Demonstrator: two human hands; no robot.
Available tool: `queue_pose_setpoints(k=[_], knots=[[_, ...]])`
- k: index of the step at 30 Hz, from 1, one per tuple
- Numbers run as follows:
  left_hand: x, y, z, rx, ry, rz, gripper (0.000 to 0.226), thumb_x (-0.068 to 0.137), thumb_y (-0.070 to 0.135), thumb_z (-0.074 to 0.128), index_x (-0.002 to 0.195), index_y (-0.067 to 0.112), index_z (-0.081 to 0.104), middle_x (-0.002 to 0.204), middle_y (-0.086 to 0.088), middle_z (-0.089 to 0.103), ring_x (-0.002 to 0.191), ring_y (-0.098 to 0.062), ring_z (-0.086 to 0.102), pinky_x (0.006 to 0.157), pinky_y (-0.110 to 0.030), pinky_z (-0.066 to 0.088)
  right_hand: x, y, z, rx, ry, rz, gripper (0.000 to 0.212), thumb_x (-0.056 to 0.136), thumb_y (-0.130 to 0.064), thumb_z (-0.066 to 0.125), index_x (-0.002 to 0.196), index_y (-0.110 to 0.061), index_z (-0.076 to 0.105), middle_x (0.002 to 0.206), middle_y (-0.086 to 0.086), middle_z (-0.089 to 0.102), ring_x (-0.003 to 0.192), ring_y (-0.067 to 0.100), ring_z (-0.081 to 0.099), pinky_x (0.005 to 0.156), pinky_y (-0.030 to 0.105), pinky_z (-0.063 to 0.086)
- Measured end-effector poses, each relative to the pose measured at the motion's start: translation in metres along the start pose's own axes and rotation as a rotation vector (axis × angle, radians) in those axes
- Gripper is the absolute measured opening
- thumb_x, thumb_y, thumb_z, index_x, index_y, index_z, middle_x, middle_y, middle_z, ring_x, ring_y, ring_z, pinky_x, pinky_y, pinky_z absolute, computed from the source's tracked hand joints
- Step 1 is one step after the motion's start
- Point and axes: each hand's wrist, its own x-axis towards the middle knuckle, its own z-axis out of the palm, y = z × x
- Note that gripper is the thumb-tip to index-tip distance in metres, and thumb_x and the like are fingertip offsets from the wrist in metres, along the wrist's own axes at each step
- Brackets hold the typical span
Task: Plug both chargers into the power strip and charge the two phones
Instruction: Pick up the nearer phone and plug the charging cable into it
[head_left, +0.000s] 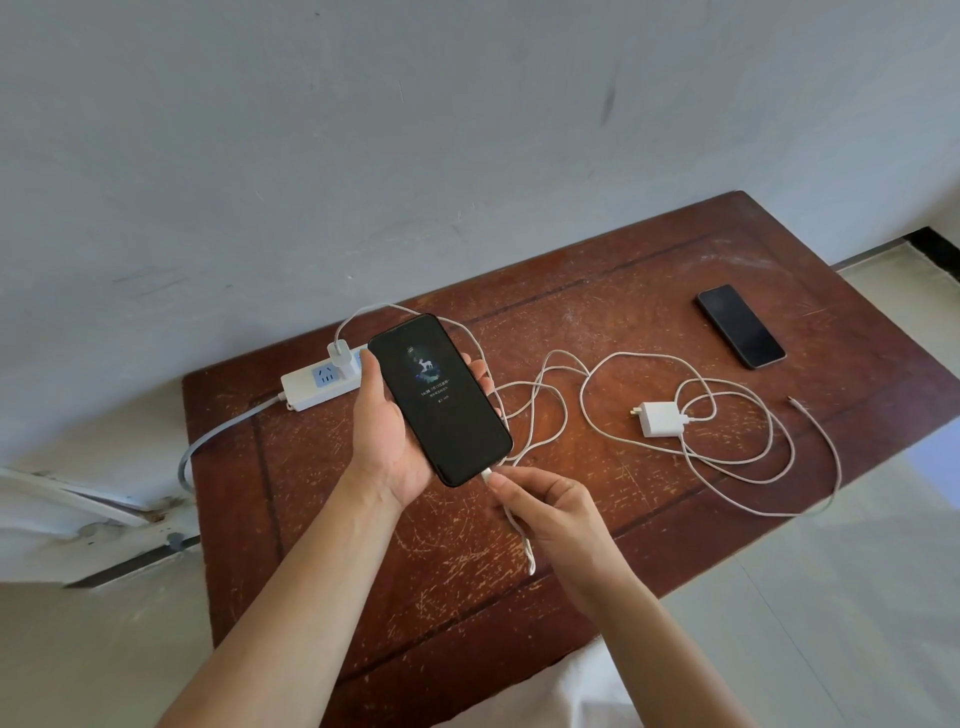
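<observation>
1. A phone (440, 400) with its screen lit sits face up in the left hand (387, 436), held above the wooden table (597, 530); the palm cups its back and the fingers wrap both long edges.
2. The right hand (556, 512) pinches the white plug of a cable (524, 410) at the phone's near end, thumb and forefinger closed on it, the plug touching the phone's port.
3. That cable loops across the table behind the phone and runs to a white charger (344, 357) seated in the power strip (314, 387) at the table's far left.
4. The strip's own grey cord (208, 447) drops off the left edge of the table.
5. A second charger (661, 419) lies on its side right of centre, unplugged, prongs pointing left, its cable (753, 467) coiled loosely around it with the free end lying toward the right edge.
6. A second phone (740, 326), screen dark, lies flat at the far right, well apart from the charger.
7. A pale wall (415, 130) stands behind the table.
</observation>
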Motion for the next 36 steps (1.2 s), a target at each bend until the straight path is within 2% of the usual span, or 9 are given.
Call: queue_pose_setpoints(k=[3,6,11,18,22,30,36], knots=[[-0.001,0.001,0.000,0.025,-0.001,-0.034,0.081,0.085,0.079,0.042,0.132,0.016,0.065,0.135,-0.019,0.064,0.127,-0.037,0.059,0.094,-0.054,0.053,0.002,-0.004,-0.001,0.058,0.027,0.004,0.028,0.090,-0.047,0.068,0.107,-0.028,0.080,0.089,0.012,0.073,0.079,0.015,0.064,0.075,0.023,0.055],[-0.002,0.001,-0.001,0.093,0.029,-0.039,0.077,0.086,0.078,0.041,0.130,0.020,0.067,0.134,-0.018,0.065,0.124,-0.035,0.062,0.093,-0.053,0.055,0.004,-0.004,-0.002,0.101,0.056,0.005,0.033,0.094,-0.047,0.061,0.103,-0.023,0.081,0.100,0.016,0.076,0.087,0.017,0.069,0.083,0.028,0.058],[0.001,-0.001,-0.003,0.188,0.130,0.030,0.067,0.091,0.077,0.032,0.123,0.032,0.070,0.133,-0.012,0.068,0.119,-0.036,0.066,0.101,-0.061,0.050,0.005,-0.001,-0.001,0.120,0.049,0.001,0.032,0.089,-0.044,0.063,0.107,-0.024,0.080,0.097,0.007,0.079,0.083,0.014,0.070,0.073,0.022,0.057],[0.001,0.000,-0.007,0.204,0.135,0.018,0.072,0.092,0.076,0.032,0.137,0.028,0.060,0.139,-0.014,0.062,0.124,-0.037,0.061,0.107,-0.062,0.044,0.007,0.002,-0.002,0.114,0.034,0.023,0.028,0.093,-0.041,0.063,0.108,-0.024,0.080,0.099,0.008,0.078,0.086,0.015,0.069,0.080,0.027,0.056],[0.002,0.001,-0.008,0.204,0.128,0.010,0.071,0.091,0.076,0.032,0.136,0.029,0.061,0.139,-0.015,0.062,0.124,-0.037,0.061,0.108,-0.063,0.042,0.008,0.001,-0.002,0.114,0.029,0.027,0.029,0.092,-0.040,0.063,0.108,-0.024,0.079,0.100,0.008,0.079,0.086,0.015,0.070,0.080,0.027,0.056],[0.003,0.000,-0.012,0.190,0.139,-0.007,0.069,0.094,0.073,0.031,0.136,0.028,0.061,0.136,-0.010,0.066,0.119,-0.033,0.066,0.098,-0.055,0.053,0.011,0.002,-0.002,0.107,0.029,0.038,0.026,0.097,-0.035,0.062,0.110,-0.020,0.079,0.100,0.008,0.079,0.086,0.014,0.070,0.079,0.026,0.055],[0.001,0.001,-0.016,0.171,0.119,-0.004,0.067,0.091,0.073,0.037,0.134,0.028,0.063,0.137,-0.014,0.064,0.125,-0.037,0.061,0.110,-0.062,0.040,0.013,0.006,-0.002,0.087,0.033,0.031,0.024,0.100,-0.029,0.060,0.110,-0.018,0.079,0.100,0.010,0.079,0.086,0.017,0.069,0.081,0.030,0.054]])
